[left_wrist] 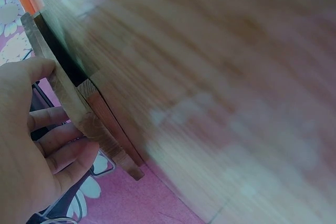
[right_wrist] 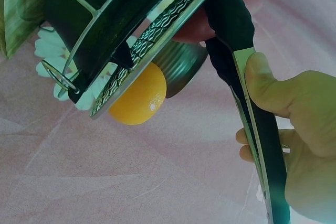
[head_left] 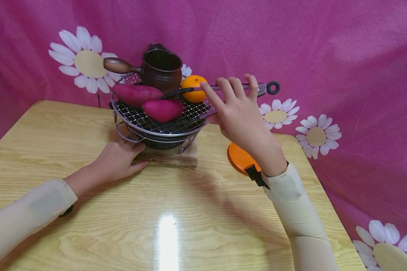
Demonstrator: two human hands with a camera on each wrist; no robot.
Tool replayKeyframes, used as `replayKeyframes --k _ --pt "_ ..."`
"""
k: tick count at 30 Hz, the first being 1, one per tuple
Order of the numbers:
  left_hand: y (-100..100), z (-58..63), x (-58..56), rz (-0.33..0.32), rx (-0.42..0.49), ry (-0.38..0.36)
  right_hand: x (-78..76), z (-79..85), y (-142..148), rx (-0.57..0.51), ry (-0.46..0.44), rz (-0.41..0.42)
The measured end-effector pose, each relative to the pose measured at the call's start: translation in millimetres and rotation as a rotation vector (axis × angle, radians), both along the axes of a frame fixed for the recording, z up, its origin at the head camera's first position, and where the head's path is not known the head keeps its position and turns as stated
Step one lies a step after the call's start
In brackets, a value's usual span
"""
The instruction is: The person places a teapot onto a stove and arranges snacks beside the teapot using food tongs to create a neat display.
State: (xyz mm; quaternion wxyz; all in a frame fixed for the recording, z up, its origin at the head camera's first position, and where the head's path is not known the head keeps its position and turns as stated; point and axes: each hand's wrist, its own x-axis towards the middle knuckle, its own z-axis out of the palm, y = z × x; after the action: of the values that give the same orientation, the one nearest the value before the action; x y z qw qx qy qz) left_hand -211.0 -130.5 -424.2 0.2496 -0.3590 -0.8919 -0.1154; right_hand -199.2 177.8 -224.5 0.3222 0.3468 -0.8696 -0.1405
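Note:
My right hand (head_left: 240, 113) grips black-and-metal tongs (right_wrist: 272, 166), its thumb pressed on one arm. The tongs' spread tips straddle the smaller purple sweet potato (head_left: 163, 110) on the wire grill (head_left: 186, 124). Behind it, to the left, lies a longer sweet potato (head_left: 135, 95). An orange (head_left: 194, 81) and a brown clay pot (head_left: 161, 75) with a wooden side handle sit at the back of the grill. Low at the front, my left hand (head_left: 120, 160) touches the wooden board (left_wrist: 79, 103) under the stove, thumb and fingertips against its edge.
A round orange disc (head_left: 239, 158) lies on the wooden table (head_left: 129, 226), right of the stove under my right forearm. A wire side handle (head_left: 125, 135) sticks out above my left hand. A pink cloth (head_left: 244, 41) with daisies hangs close behind the table.

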Motion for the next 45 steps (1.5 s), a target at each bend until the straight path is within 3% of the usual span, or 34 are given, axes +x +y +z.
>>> replayKeyframes --k 45 --pt "0.6 0.0 -0.3 0.016 -0.007 -0.012 -1.7 -1.1 -1.2 -0.014 -0.01 0.009"
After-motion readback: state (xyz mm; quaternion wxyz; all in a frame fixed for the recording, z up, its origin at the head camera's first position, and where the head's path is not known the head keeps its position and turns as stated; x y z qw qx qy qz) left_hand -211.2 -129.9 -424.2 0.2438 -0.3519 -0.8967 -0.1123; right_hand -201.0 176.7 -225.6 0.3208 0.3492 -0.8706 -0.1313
